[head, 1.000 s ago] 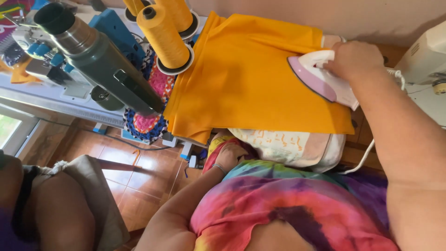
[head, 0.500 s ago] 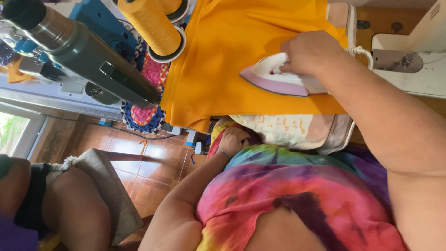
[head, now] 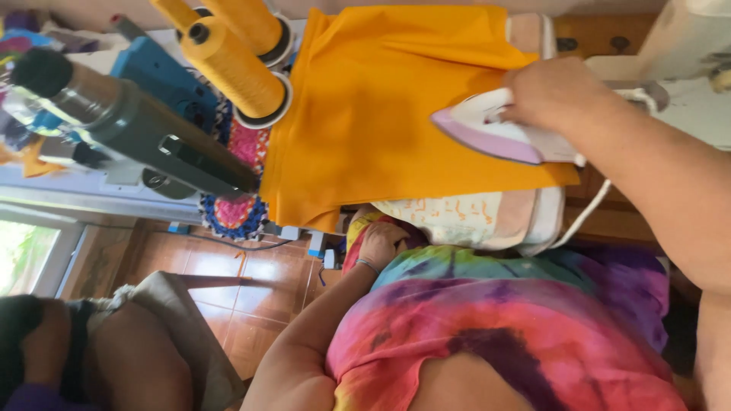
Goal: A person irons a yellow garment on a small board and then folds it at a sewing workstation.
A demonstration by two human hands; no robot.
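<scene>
While we look down across the work from the left, we meet a second person (head: 114, 358) seated low at the frame's bottom corner, above a tiled floor (head: 251, 289); that figure takes no part in what our hands do. Higher up lies a grey machine arm (head: 145, 141) beside a blue part (head: 164, 80), and just right of these two yellow thread cones (head: 236, 65) stand on their round bases, set close to the sewing gear, we judge, so thread can feed straight off them.

Next comes the orange cloth (head: 388, 114), spread flat and smooth over a padded pressing surface (head: 487, 221) whose pale, patterned edge shows beneath the cloth's near hem. We judge it is laid out that way so the whole panel sits level under heat. Below that hem our left hand (head: 381, 243) is curled into a loose fist against the tie-dye shirt (head: 518, 327), near the cloth's lower edge but not touching it; we cannot tell whether it grips anything.

Further right, our right hand (head: 552, 95) is wrapped around the handle of the iron (head: 495, 137), whose pale lilac soleplate lies flat on the cloth's right portion, nose pointing left. A white cord (head: 586, 213) trails down from its heel, hanging off the board's edge, clear of the fabric. At the far right a white sewing machine (head: 685, 61) stands beyond our forearm.
</scene>
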